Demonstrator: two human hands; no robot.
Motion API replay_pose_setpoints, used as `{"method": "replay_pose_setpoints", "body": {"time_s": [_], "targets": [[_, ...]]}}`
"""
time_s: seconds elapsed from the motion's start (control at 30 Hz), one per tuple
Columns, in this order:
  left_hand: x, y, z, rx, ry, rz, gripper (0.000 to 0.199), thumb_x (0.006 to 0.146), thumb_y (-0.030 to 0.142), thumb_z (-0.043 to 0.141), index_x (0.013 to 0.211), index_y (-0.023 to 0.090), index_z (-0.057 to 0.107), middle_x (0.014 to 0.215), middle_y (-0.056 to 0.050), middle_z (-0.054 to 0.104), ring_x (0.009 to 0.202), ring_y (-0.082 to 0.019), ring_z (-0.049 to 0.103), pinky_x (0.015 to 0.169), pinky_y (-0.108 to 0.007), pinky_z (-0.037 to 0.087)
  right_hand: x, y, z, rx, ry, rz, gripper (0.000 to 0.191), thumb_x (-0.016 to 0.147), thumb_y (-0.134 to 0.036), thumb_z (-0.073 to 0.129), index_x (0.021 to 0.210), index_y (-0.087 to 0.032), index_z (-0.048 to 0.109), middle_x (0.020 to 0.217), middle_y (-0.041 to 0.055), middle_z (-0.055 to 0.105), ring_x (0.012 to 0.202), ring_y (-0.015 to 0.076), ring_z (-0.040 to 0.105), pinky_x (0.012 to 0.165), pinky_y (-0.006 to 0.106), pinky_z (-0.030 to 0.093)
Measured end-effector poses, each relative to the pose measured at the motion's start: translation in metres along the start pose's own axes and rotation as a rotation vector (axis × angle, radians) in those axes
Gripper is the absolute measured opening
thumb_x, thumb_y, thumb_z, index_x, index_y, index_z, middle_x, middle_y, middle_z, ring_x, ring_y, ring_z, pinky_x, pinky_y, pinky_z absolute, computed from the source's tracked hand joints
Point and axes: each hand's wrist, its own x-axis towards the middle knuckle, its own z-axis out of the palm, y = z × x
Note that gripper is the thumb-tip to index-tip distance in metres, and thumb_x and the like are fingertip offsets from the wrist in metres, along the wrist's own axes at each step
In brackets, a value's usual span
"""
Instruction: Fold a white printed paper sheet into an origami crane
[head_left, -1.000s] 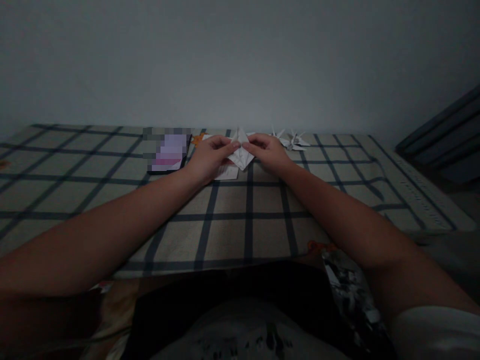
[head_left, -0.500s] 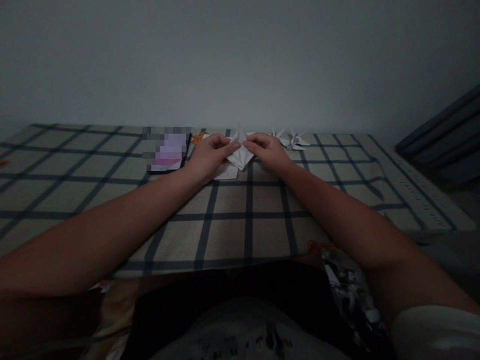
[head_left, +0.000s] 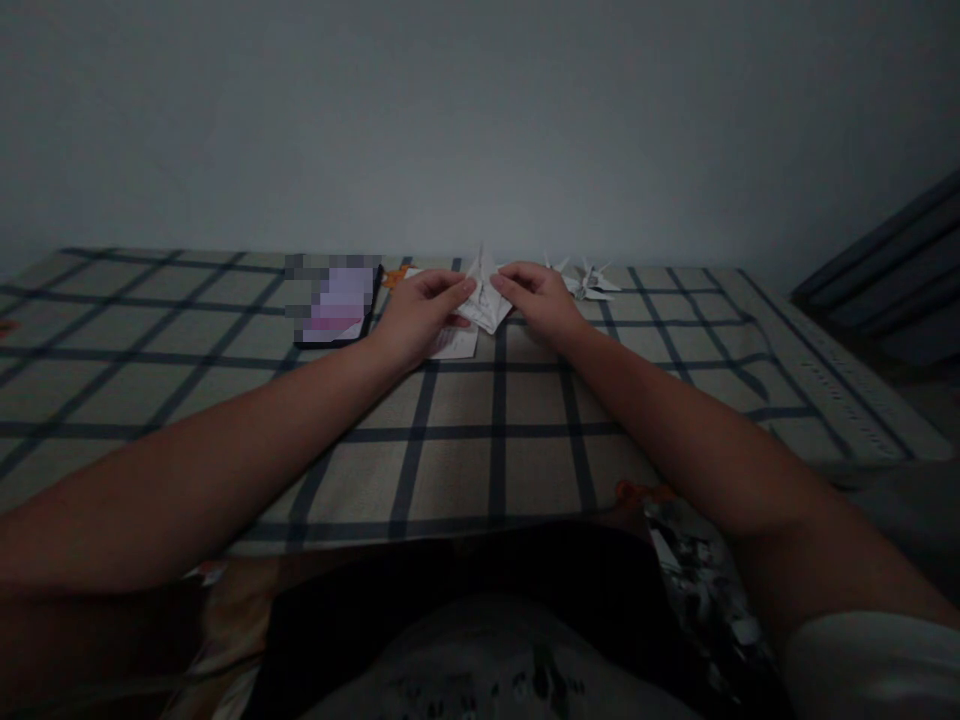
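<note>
A folded white origami paper (head_left: 487, 303) is held up between my two hands, with pointed tips at its top and a corner facing down toward me. My left hand (head_left: 424, 308) pinches its left side between thumb and fingers. On the other side, my right hand (head_left: 541, 298) grips the right edge, thumb in front. Beneath and beside my left hand lies a sheet of white paper (head_left: 454, 345), partly covered. Just beyond my right hand rest folded paper cranes (head_left: 592, 282), partly overlapping in view.
A phone (head_left: 341, 300) with a blurred screen lies to the left of my hands. Near it is a small orange item (head_left: 395, 276). A checked cloth (head_left: 457, 470) covers the table, and a plain wall (head_left: 480, 120) stands behind it.
The folded paper has risen and tilted slightly, and its folds look a little more spread. My right hand has shifted slightly upward; my left hand has barely moved.
</note>
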Motion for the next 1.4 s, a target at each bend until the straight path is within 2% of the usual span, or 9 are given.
{"method": "replay_pose_setpoints", "body": {"time_s": [0.3, 0.8, 1.07, 1.2, 1.4], "targets": [[0.0011, 0.0015, -0.0005, 0.127, 0.032, -0.004, 0.036, 0.078, 0.047, 0.089, 0.087, 0.016, 0.072, 0.086, -0.004, 0.075, 0.072, -0.014, 0.069, 0.061, -0.024, 0.059, -0.0008, -0.0032, 0.0010, 0.021, -0.012, -0.008, 0.045, 0.082, -0.064, 0.074, 0.085, -0.020, 0.070, 0.079, 0.0013, 0.066, 0.074, 0.0152, 0.057, 0.069, 0.030, 0.047], [-0.0017, 0.0056, 0.0013, 0.122, 0.021, -0.007, 0.024, 0.080, 0.035, 0.085, 0.082, 0.016, 0.071, 0.077, -0.002, 0.071, 0.063, -0.011, 0.064, 0.057, -0.023, 0.056, -0.0025, -0.0065, 0.0005, 0.057, -0.063, 0.023, 0.040, 0.081, -0.059, 0.076, 0.082, -0.020, 0.067, 0.078, 0.0000, 0.062, 0.074, 0.0153, 0.054, 0.071, 0.031, 0.044], [-0.0016, 0.0039, 0.0007, 0.109, 0.003, -0.024, 0.028, 0.075, 0.040, 0.090, 0.081, 0.017, 0.074, 0.081, -0.003, 0.074, 0.066, -0.013, 0.066, 0.057, -0.024, 0.056, -0.0018, -0.0045, 0.0026, 0.115, -0.102, 0.037, 0.053, 0.075, -0.068, 0.083, 0.093, -0.020, 0.069, 0.089, 0.0018, 0.068, 0.084, 0.0170, 0.060, 0.076, 0.031, 0.049], [-0.0051, 0.0084, 0.0029, 0.092, 0.021, -0.063, 0.032, 0.070, 0.041, 0.092, 0.084, 0.015, 0.078, 0.079, -0.004, 0.075, 0.067, -0.013, 0.066, 0.060, -0.025, 0.055, -0.0006, -0.0033, 0.0024, 0.109, -0.103, 0.045, 0.055, 0.073, -0.071, 0.083, 0.089, -0.020, 0.070, 0.089, 0.0020, 0.068, 0.086, 0.0172, 0.060, 0.082, 0.032, 0.050], [-0.0063, 0.0084, 0.0024, 0.081, 0.019, -0.046, 0.030, 0.069, 0.040, 0.091, 0.083, 0.015, 0.080, 0.076, -0.004, 0.074, 0.065, -0.013, 0.065, 0.062, -0.027, 0.055, 0.0004, -0.0013, 0.0016, 0.140, -0.125, 0.072, 0.042, 0.077, -0.056, 0.081, 0.088, -0.018, 0.068, 0.083, -0.0002, 0.064, 0.079, 0.0149, 0.056, 0.077, 0.030, 0.046]]}}
